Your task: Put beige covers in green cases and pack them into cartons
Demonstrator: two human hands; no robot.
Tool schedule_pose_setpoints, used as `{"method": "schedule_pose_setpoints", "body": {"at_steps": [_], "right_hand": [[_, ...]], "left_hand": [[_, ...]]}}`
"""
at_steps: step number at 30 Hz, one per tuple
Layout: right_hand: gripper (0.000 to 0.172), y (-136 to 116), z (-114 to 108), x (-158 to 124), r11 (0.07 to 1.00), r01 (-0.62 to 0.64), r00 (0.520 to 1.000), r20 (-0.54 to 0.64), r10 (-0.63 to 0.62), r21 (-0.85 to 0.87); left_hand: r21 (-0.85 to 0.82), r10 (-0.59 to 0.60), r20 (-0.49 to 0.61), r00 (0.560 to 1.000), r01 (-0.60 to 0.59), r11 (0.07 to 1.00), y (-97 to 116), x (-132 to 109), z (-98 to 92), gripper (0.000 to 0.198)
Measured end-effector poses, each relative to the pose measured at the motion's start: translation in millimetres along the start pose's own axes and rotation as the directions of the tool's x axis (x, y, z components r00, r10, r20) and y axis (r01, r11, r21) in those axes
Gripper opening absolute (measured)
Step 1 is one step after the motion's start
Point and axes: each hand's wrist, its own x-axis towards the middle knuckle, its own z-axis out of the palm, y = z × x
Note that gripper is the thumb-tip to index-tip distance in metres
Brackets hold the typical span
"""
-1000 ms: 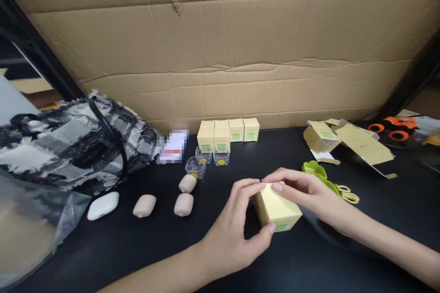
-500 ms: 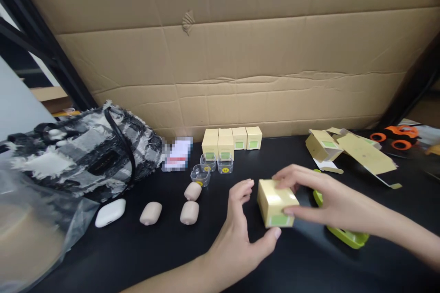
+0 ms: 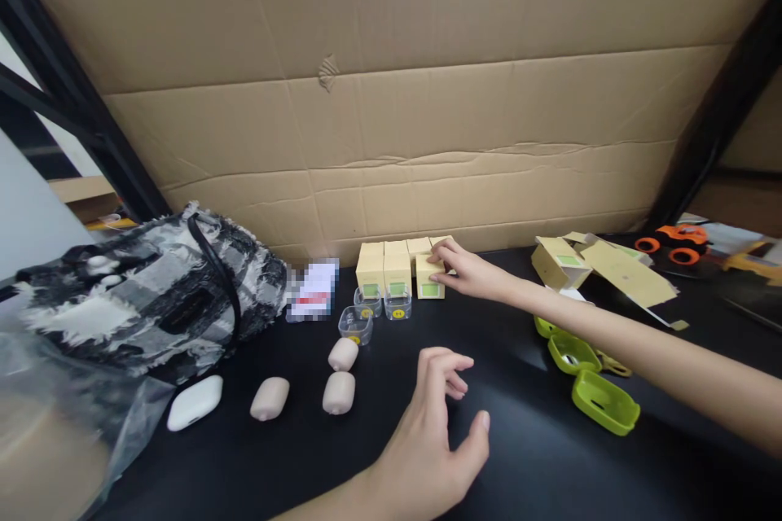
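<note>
My right hand reaches to the back of the black table and grips a small yellow box with a green label. That box stands at the right end of a row of like yellow boxes against the cardboard wall. My left hand hovers low over the table near the front, fingers spread and curled, holding nothing. Three beige earbud cases lie just left of it.
Small clear plastic cups sit before the box row. A white case and a black-and-white fabric bag lie at left. Green case halves, flattened yellow cartons and an orange toy vehicle are at right.
My right hand carried the yellow box from the table's front to the row at the back. My left hand let go of it and stayed near the front.
</note>
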Motion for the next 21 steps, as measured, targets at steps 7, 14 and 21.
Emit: {"method": "schedule_pose_setpoints", "body": {"at_steps": [7,14,21], "right_hand": [[0.03,6.0,8.8,6.7,0.999,0.039,0.999,-0.035,-0.04,-0.005],[0.037,-3.6,-0.9,-1.4,1.0,-0.013,0.999,-0.042,0.014,0.026],[0.016,-44.7,-81.7,-78.5,0.999,-0.042,0.995,0.087,0.041,0.013]], "left_hand": [[-0.014,-0.124,0.094,0.988,0.125,0.992,10.6,4.7,-5.1,0.026],[0.05,-0.178,0.167,0.97,0.172,0.984,10.7,7.0,-6.4,0.019],[0.057,-0.13,0.181,0.975,0.122,0.991,9.6,8.5,-6.6,0.016]]}}
